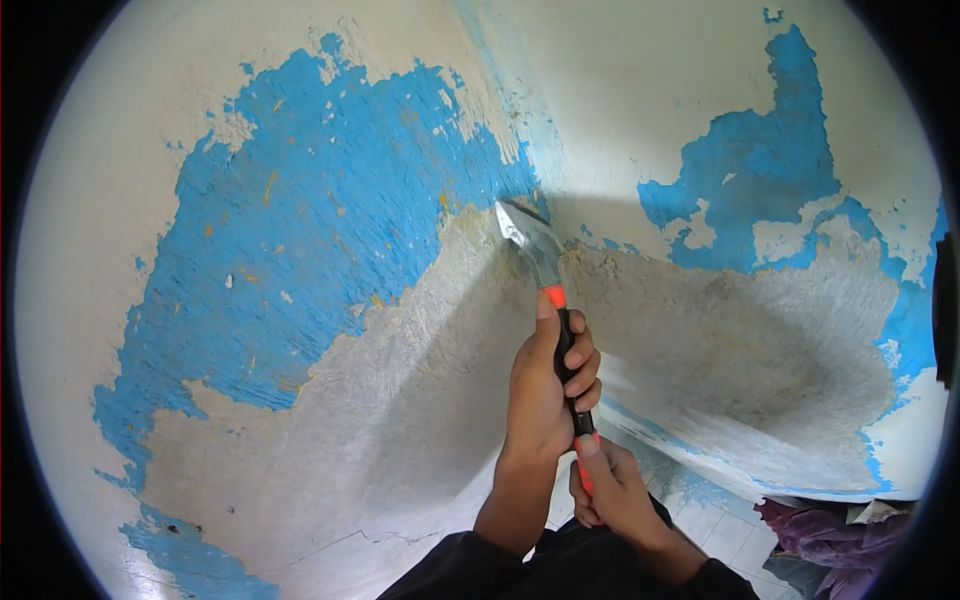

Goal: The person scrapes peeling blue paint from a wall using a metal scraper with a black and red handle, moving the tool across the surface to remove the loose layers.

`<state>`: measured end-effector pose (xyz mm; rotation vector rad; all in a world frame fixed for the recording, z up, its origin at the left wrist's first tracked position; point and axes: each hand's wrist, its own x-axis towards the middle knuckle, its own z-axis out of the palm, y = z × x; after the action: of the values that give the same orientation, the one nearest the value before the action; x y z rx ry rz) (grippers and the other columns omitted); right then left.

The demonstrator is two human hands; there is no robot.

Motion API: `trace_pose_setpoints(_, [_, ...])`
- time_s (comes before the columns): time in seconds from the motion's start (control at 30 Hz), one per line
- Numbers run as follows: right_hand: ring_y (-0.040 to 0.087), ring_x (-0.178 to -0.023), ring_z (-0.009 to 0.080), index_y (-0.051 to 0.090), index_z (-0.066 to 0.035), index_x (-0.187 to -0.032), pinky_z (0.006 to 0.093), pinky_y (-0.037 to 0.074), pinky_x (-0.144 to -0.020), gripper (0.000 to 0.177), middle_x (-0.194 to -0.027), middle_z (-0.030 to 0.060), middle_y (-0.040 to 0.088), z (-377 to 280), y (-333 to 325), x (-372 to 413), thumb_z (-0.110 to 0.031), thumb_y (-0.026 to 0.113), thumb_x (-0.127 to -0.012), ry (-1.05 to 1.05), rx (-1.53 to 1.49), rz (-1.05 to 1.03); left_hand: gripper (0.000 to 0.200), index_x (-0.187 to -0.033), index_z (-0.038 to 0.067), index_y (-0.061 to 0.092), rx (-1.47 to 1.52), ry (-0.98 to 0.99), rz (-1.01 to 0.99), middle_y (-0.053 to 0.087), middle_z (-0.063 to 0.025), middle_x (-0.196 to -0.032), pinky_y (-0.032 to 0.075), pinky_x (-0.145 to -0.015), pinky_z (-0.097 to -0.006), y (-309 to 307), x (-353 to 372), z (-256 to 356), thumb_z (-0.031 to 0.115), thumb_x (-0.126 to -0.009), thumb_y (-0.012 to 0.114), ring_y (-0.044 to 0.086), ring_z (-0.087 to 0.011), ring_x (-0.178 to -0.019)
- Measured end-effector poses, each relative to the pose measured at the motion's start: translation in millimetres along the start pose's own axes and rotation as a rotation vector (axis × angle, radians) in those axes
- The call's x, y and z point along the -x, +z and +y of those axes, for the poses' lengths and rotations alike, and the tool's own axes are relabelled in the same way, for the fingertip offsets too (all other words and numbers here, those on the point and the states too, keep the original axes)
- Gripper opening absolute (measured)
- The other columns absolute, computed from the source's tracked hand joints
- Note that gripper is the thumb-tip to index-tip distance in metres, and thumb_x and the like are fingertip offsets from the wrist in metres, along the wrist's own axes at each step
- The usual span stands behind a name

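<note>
A paint scraper (530, 240) with a metal blade and a black and orange handle reaches up to the corner where two walls meet. Its blade edge rests at the border between blue paint (330, 200) and bare grey plaster (420, 400). My left hand (550, 380) is wrapped round the upper handle, thumb lying along it towards the blade. Lower down, my right hand (615, 490) grips the orange end of the same handle. The exact contact of the blade with the wall is hard to make out.
On the right wall a second blue patch (745, 180) borders pale, flaking paint (620, 90) and grey plaster. Purple cloth (840, 540) lies at the lower right, near floor tiles (715, 525). A dark object (945, 310) shows at the right edge.
</note>
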<state>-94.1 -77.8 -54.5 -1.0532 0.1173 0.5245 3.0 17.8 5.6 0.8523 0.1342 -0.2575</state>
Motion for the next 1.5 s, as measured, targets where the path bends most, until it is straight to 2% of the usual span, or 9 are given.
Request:
trace_pose_setpoints(0.2, [0.041, -0.036, 0.0088, 0.051, 0.003, -0.091, 0.0239, 0.032, -0.034, 0.046, -0.055, 0.0016, 0.044, 2.6, 1.8, 17.4, -0.041, 0.042, -0.103, 0.04, -0.018, -0.081, 0.041, -0.092, 0.012, 0.047, 0.075, -0.006, 0.004, 0.035, 0.007, -0.065, 0.025, -0.038, -0.0187, -7.4, 18.0, -6.4, 0.052, -0.1, 0.041, 0.029, -0.0026, -0.046])
trace_pose_setpoints(0.3, [0.041, -0.036, 0.0089, 0.052, 0.004, -0.094, 0.024, 0.032, -0.035, 0.048, -0.054, 0.0016, 0.044, -11.5, -7.0, 11.5, -0.042, 0.041, -0.103, 0.049, -0.01, -0.071, 0.041, -0.093, 0.012, 0.047, -0.015, 0.019, 0.017, 0.036, 0.0069, -0.066, 0.025, -0.039, -0.019, 6.8, 7.8, -2.2, 0.052, -0.1, 0.041, 0.029, -0.0025, -0.047])
trace_pose_setpoints(0.33, [0.039, -0.036, 0.0112, 0.048, 0.005, -0.105, 0.0264, 0.034, -0.036, 0.051, -0.053, 0.003, 0.041, -16.7, -10.5, 14.4, -0.045, 0.037, -0.103, 0.069, 0.038, -0.108, 0.041, -0.093, 0.012, 0.047, -0.007, 0.022, 0.018, 0.036, 0.0068, -0.066, 0.025, -0.039, -0.0191, 6.6, 8.8, -3.3, 0.052, -0.1, 0.041, 0.03, -0.0026, -0.047])
trace_pose_setpoints(0.5, [0.039, -0.036, 0.0108, 0.048, 0.005, -0.104, 0.0262, 0.034, -0.036, 0.05, -0.053, 0.0032, 0.041, -15.2, -10.0, 18.0, -0.043, 0.036, -0.104, 0.03, 0.068, -0.141, 0.039, -0.094, 0.012, 0.047, 0.072, 0.03, -0.019, 0.036, 0.0065, -0.066, 0.026, -0.039, -0.0194, 2.1, 17.2, -6.9, 0.051, -0.1, 0.041, 0.03, -0.0026, -0.048])
trace_pose_setpoints(0.97, [0.041, -0.036, 0.0104, 0.054, 0.004, -0.099, 0.0251, 0.032, -0.035, 0.051, -0.054, 0.0026, 0.043, -32.3, -15.3, 14.9, -0.044, 0.039, -0.103, 0.012, 0.098, -0.101, 0.041, -0.091, 0.012, 0.047, 0.012, 0.084, 0.0, 0.036, 0.0064, -0.065, 0.025, -0.037, -0.0195, 16.6, 5.1, -3.6, 0.052, -0.101, 0.04, 0.028, -0.0031, -0.046])
trace_pose_setpoints(1.0, [0.04, -0.035, 0.0084, 0.057, 0.006, -0.1, 0.024, 0.03, -0.034, 0.046, -0.053, 0.0, 0.042, -29.3, -14.7, 14.7, -0.038, 0.044, -0.102, 0.004, 0.055, -0.07, 0.042, -0.091, 0.012, 0.047, 0.017, 0.085, 0.006, 0.036, 0.0064, -0.065, 0.025, -0.037, -0.0196, 15.7, 5.2, -4.7, 0.052, -0.101, 0.04, 0.028, -0.0032, -0.046])
trace_pose_setpoints(1.13, [0.04, -0.034, 0.0084, 0.057, 0.005, -0.098, 0.0242, 0.031, -0.034, 0.049, -0.053, 0.0, 0.042, -18.6, -12.4, 20.9, -0.041, 0.043, -0.102, 0.015, 0.069, -0.121, 0.042, -0.09, 0.012, 0.047, 0.065, 0.067, 0.0, 0.035, 0.0066, -0.064, 0.024, -0.037, -0.0194, 11.5, 16.5, -6.1, 0.052, -0.101, 0.039, 0.027, -0.003, -0.045])
trace_pose_setpoints(1.4, [0.041, -0.036, 0.0101, 0.052, 0.002, -0.087, 0.0246, 0.032, -0.035, 0.051, -0.054, 0.0016, 0.043, -14.7, -17.9, 13.5, -0.045, 0.039, -0.102, -0.017, 0.164, -0.09, 0.045, -0.089, 0.013, 0.047, 0.001, 0.086, 0.052, 0.034, 0.0072, -0.062, 0.022, -0.036, -0.0195, 6.3, 10.7, -14.6, 0.056, -0.098, 0.042, 0.027, -0.0023, -0.044])
trace_pose_setpoints(1.5, [0.04, -0.034, 0.008, 0.057, 0.005, -0.094, 0.0251, 0.03, -0.034, 0.051, -0.05, 0.0001, 0.042, -10.5, -20.1, 7.1, -0.042, 0.042, -0.102, -0.042, 0.152, -0.08, 0.044, -0.089, 0.013, 0.048, 0.01, 0.089, 0.02, 0.035, 0.007, -0.063, 0.023, -0.037, -0.0193, 4.8, 9.5, -14.1, 0.055, -0.099, 0.042, 0.028, -0.0024, -0.045])
